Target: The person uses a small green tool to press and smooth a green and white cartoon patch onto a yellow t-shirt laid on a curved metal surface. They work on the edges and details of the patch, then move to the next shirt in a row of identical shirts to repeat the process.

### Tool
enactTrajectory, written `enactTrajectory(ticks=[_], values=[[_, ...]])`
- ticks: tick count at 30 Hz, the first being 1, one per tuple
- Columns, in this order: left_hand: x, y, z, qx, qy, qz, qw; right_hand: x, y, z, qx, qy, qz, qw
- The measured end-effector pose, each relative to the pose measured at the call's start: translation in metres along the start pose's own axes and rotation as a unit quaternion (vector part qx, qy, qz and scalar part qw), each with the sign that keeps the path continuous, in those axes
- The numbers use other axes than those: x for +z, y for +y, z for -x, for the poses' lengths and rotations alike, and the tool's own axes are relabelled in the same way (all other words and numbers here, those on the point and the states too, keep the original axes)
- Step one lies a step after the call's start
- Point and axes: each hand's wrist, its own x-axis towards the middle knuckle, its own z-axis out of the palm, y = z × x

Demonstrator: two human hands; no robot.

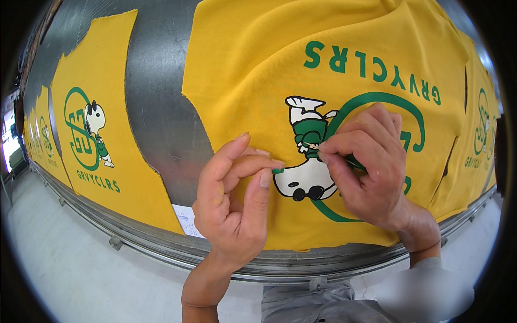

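Note:
A yellow fabric panel (242, 70) lies rumpled in front of me, its print upside down to me: green lettering, a green ring and a cartoon dog (301, 177) in dark glasses and a green top. My left hand (231, 199) hovers at the dog's head, with a small green scrap (278, 170) at the tips of its thumb and a bent finger. Over the ring, my right hand (371, 167) pinches at the dog's green top. A thin pale tip (311, 145) shows by those fingertips; whatever it belongs to is mostly hidden.
Another printed yellow panel (102, 70) lies flat to the left on the dark metal table (159, 64), with more beyond it. Further printed panels (476, 145) adjoin on the right. A paper slip (187, 219) with handwriting sits near the table's front rail (280, 269).

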Motion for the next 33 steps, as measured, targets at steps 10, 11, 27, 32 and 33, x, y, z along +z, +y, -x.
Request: enactTrajectory(ticks=[10, 11, 27, 32, 33], values=[[-0.0001, -0.0008, 0.0, 0.004, -0.002, -0.002, 1.0, -0.0007, -0.0009, 0.0001, -0.004, -0.007, 0.005, 1.0], [-0.0003, -0.0012, 0.0002, 0.003, -0.001, -0.001, 1.0, -0.0005, -0.0009, 0.0, -0.005, -0.006, 0.005, 1.0], [-0.0004, -0.002, -0.0003, 0.008, -0.005, -0.004, 1.0, 0.0011, 0.0, 0.0006, 0.002, 0.011, 0.009, 1.0], [-0.0008, -0.0014, 0.0002, 0.01, -0.006, -0.003, 1.0, -0.0002, -0.0004, -0.0002, -0.001, 0.006, 0.009, 1.0], [-0.0008, -0.0017, 0.0001, 0.009, -0.006, -0.003, 1.0, -0.0001, -0.0003, -0.0003, -0.002, 0.005, 0.009, 1.0]])
